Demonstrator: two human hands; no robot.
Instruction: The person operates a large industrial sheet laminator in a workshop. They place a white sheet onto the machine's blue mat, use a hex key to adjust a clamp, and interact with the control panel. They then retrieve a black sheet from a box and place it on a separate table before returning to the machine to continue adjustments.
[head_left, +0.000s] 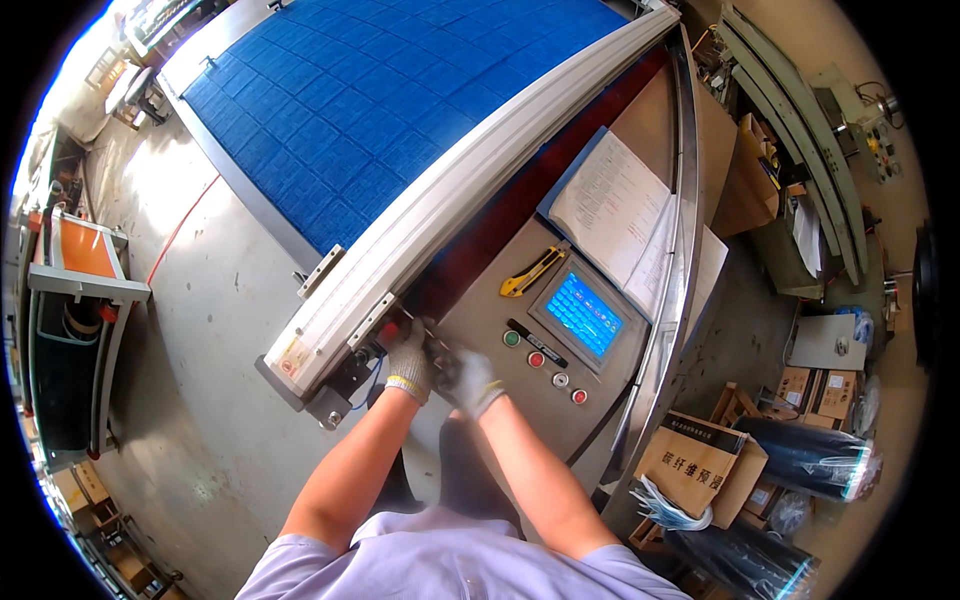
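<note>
Both of my hands wear pale knitted gloves with yellow-banded cuffs. My left hand is closed at the near end of the long white beam, beside a small dark-and-red part; what its fingers grip is hidden. Just to its right, my right hand is smeared by motion next to a dark metal piece, so its fingers cannot be made out. Below the beam's end sits a dark bracket with a thin blue tube.
A blue gridded bed stretches beyond the beam. The right-hand panel carries a lit touchscreen, a yellow utility knife, a black marker, push buttons and an open binder. Cardboard boxes stand on the right floor.
</note>
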